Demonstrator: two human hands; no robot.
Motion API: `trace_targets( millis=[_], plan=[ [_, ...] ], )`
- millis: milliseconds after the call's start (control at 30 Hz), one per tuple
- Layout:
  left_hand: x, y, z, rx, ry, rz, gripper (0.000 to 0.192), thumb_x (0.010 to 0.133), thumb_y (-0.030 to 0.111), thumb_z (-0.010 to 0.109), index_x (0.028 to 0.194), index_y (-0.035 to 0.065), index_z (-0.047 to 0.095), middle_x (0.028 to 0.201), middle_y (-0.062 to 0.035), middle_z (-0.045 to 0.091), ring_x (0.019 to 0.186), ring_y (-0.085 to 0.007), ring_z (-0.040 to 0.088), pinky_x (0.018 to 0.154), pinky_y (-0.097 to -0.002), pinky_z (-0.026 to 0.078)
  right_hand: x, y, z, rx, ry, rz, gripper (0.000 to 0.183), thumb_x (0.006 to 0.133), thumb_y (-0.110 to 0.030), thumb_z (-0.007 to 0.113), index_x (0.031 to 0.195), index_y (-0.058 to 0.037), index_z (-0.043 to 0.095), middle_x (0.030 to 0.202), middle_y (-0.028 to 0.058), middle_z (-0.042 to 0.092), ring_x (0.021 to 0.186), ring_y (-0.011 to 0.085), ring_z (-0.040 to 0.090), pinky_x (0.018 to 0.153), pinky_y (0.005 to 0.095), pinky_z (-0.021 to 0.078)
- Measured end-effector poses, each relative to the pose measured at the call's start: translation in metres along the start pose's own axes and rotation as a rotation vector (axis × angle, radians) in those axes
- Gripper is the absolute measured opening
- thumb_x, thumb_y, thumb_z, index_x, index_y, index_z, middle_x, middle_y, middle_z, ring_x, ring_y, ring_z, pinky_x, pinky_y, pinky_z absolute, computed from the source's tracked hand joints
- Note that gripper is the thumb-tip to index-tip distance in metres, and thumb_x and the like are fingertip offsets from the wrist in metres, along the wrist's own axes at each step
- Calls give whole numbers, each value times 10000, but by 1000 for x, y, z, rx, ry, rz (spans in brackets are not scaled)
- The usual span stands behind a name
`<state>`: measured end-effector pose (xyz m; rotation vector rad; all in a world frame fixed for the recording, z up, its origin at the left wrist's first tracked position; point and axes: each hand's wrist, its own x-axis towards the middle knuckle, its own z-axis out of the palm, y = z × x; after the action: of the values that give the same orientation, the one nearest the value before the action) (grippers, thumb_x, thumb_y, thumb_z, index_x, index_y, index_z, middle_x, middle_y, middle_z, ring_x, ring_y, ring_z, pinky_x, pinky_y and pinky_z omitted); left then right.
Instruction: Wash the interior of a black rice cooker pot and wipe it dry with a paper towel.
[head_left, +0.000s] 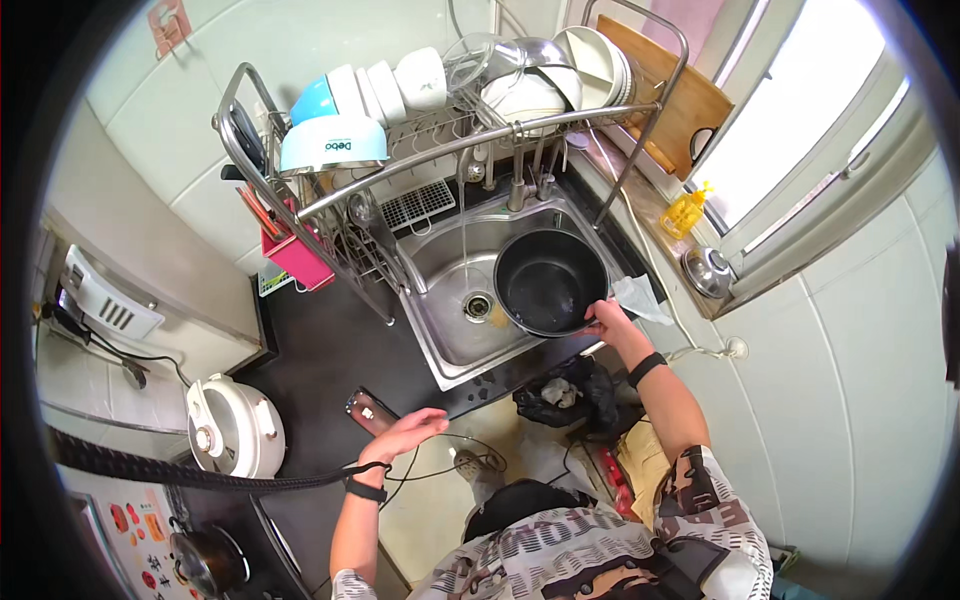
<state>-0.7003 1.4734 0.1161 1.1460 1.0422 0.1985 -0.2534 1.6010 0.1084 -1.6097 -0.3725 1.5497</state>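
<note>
My right hand (609, 324) grips the near right rim of a black inner pot (551, 279), its thumb over the edge. The pot is over the right part of a stainless steel sink (457, 352) and looks wet inside. A thin stream of water (463, 225) falls from the tap to the left of the pot, near the drain (478, 307). Over the counter's front edge, my left hand (405, 435) is held with its fingers extended and nothing in it. A smartphone (371, 411) lies on the black counter (330, 337) just beyond that hand.
A steel dish rack (420, 166) with bowls and plates spans the sink's back. A white electric pressure cooker (236, 427) stands at left. A yellow pump bottle (684, 213) and a metal lid (707, 271) occupy the windowsill. Below the counter sits a black rubbish bag (592, 390).
</note>
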Motion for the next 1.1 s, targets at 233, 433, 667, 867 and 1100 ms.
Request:
trace_targets(
  millis=[233,433,667,867,1100],
  plan=[
    [73,71,42,-310,100,-106,555,911,434,585,1354,126,453,1216,6,599,1065,-101,556,872,-261,409,20,8,0,-39,-170,39,559,751,73,483,1283,-75,397,1196,197,503,947,388,609,581,463,616],
    [141,92,58,-321,352,-310,669,868,553,593,1350,107,468,1324,-59,537,1102,-168,545,925,-339,390,42,34,6,75,-128,109,730,772,54,490,1400,-222,241,1279,151,448,1043,360,560,623,472,602],
    [199,95,78,-524,578,-324,466,839,524,661,1064,119,606,1101,-9,607,1048,-166,550,919,-358,380,29,49,34,175,-123,205,613,817,-9,499,1316,-191,193,1185,197,463,724,357,648,586,400,601],
    [223,96,81,-531,765,-311,216,838,305,719,883,134,596,884,15,598,935,-134,558,894,-358,402,25,49,45,88,-127,205,770,841,-57,523,1427,-253,63,1209,174,451,871,316,636,696,434,582],
    [211,111,60,-642,864,-404,115,843,205,694,864,149,596,829,34,602,813,-112,584,818,-337,426,59,-3,9,-161,-333,316,1110,779,-438,683,1493,-111,-101,1417,125,383,1157,324,541,808,501,501]
  ],
)
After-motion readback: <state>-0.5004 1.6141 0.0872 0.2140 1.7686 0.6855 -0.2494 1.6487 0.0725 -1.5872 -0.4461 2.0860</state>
